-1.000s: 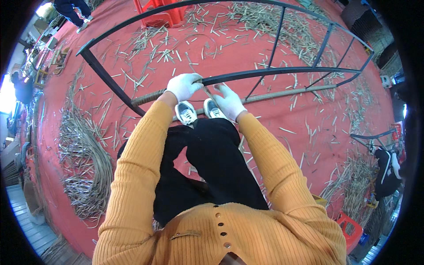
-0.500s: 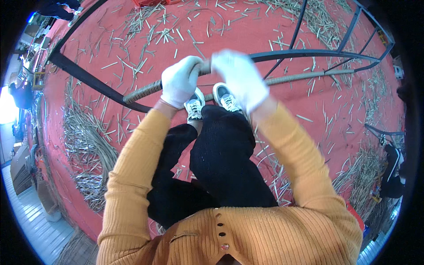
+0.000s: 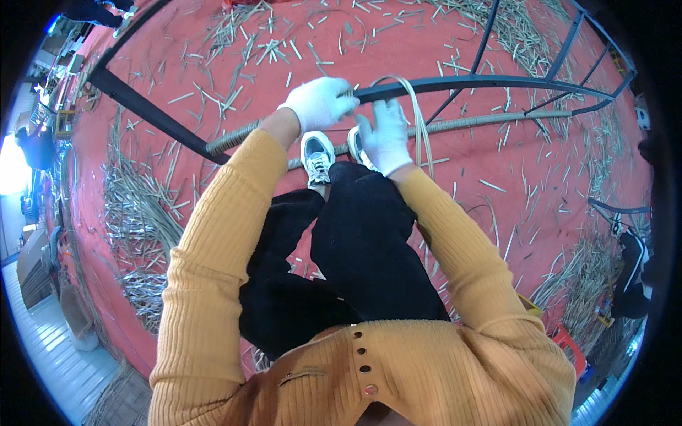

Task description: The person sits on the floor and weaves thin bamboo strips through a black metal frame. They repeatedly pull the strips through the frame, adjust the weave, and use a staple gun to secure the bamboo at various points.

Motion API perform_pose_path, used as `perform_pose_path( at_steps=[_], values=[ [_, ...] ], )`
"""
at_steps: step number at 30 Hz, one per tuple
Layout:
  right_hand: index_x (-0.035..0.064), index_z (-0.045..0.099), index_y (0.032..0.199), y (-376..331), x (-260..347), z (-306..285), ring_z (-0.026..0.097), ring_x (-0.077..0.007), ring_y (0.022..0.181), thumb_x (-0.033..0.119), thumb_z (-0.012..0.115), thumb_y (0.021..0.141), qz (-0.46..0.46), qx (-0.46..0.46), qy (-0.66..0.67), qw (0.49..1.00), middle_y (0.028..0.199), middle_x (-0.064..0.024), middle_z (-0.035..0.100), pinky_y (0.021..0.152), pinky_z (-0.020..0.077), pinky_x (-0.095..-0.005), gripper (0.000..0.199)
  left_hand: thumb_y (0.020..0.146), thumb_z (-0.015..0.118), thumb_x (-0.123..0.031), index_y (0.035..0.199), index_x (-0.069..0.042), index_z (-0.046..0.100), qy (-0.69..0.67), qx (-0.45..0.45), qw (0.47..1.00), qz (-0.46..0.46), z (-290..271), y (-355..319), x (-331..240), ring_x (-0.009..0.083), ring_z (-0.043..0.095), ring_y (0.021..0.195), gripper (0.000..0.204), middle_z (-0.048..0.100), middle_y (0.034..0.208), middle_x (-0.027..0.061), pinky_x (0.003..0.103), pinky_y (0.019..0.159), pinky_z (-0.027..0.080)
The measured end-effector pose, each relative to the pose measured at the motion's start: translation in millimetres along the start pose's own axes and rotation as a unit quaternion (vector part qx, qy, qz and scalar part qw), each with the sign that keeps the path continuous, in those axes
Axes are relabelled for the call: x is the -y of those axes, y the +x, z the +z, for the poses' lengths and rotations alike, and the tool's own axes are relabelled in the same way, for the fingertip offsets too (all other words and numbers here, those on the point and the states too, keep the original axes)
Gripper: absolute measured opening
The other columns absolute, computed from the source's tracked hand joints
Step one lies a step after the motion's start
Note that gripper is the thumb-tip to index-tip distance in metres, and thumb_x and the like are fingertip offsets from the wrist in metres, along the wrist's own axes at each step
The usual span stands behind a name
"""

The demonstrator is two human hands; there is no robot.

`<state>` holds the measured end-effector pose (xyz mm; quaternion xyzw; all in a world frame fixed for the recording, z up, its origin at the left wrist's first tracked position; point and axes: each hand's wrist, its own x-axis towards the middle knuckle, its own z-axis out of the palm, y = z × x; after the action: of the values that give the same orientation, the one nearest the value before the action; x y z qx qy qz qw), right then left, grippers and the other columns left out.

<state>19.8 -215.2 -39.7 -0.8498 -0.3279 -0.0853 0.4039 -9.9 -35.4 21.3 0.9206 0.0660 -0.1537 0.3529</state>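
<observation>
A black metal frame (image 3: 455, 84) crosses in front of me, and its nearer curved bar carries a pale cane wrapping (image 3: 238, 135) on its left part. My left hand (image 3: 323, 105), in a white glove, is closed around this bar where the wrapping ends. Just below the bar and to the right is my gloved right hand (image 3: 387, 138), thumb and fingers apart, fingertips close to the bar's underside. A long pale cane strip (image 3: 419, 124) loops over the bar beside the right hand and hangs toward the floor. Whether the right fingers touch it is unclear.
A second, lower bar (image 3: 490, 119) of the frame is also wrapped. Cut cane pieces litter the red floor (image 3: 490, 213), with bundles of cane (image 3: 142, 206) at left and more (image 3: 582, 284) at right. My shoes (image 3: 317, 156) stand below the bar. Another person (image 3: 96, 13) shows at top left.
My right hand has dropped from above the bar to below it. The left hand has moved right along the bar. The strip now shows as a loop over the bar.
</observation>
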Motion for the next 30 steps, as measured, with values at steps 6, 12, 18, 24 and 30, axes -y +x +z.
perform_pose_path(
  at_steps=[6, 12, 18, 24, 30],
  values=[
    [0.0063, 0.071, 0.075, 6.9, 6.6, -27.7, 0.066, -0.0257, 0.072, 0.031, 0.054, 0.099, 0.226, 0.211, 0.235, 0.922, 0.075, -0.0137, 0.068, 0.072, 0.0511, -0.0397, 0.038, 0.098, 0.055, -0.035, 0.105, -0.01, 0.069, 0.003, -0.176, 0.981, 0.078, 15.0, -12.7, 10.0, 0.0361, 0.069, 0.085, 0.029, 0.072, 0.094, 0.0137, 0.046, 0.075, 0.054],
    [0.0001, 0.071, 0.091, 125.5, 26.5, -30.5, 0.069, -0.0184, 0.084, 0.027, 0.059, 0.097, 0.291, 0.235, 0.318, 0.871, 0.091, -0.011, 0.074, 0.083, 0.0531, -0.0335, 0.03, 0.086, 0.067, -0.02, 0.113, -0.009, 0.068, 0.165, -0.372, 0.892, 0.197, 51.6, -33.3, -18.4, 0.0308, 0.068, 0.091, 0.029, 0.07, 0.103, 0.0083, 0.042, 0.078, 0.053],
    [-0.0007, 0.07, 0.105, 76.6, 9.1, -36.4, 0.066, -0.018, 0.083, 0.023, 0.058, 0.099, -0.048, 0.017, -0.127, 0.991, 0.103, -0.0101, 0.072, 0.08, 0.0532, -0.0343, 0.027, 0.089, 0.066, -0.035, 0.115, -0.014, 0.067, 0.164, -0.27, 0.947, 0.056, 38.2, -13.8, -21.3, 0.0277, 0.07, 0.091, 0.033, 0.071, 0.099, 0.0073, 0.044, 0.079, 0.053],
    [0.0011, 0.059, 0.121, 10.3, 17.0, -18.7, 0.058, -0.0092, 0.072, 0.017, 0.056, 0.1, 0.347, 0.099, 0.567, 0.74, 0.094, -0.0039, 0.064, 0.062, 0.0468, -0.0259, 0.026, 0.096, 0.057, -0.041, 0.114, -0.017, 0.071, -0.039, 0.038, 0.998, -0.003, -4.6, 21.0, -1.1, 0.0292, 0.071, 0.095, 0.033, 0.074, 0.1, 0.0097, 0.042, 0.086, 0.054],
    [0.0045, 0.063, 0.098, -87.4, -63.2, -61.9, 0.062, -0.0436, 0.087, 0.022, 0.062, 0.095, 0.041, 0.177, -0.004, 0.983, 0.092, -0.0192, 0.062, 0.072, 0.0476, -0.0503, 0.017, 0.096, 0.058, -0.04, 0.116, -0.016, 0.069, 0.118, -0.152, 0.981, 0.023, -6.5, 25.9, -0.4, 0.0277, 0.071, 0.096, 0.034, 0.073, 0.104, 0.0095, 0.041, 0.084, 0.054]
  ],
)
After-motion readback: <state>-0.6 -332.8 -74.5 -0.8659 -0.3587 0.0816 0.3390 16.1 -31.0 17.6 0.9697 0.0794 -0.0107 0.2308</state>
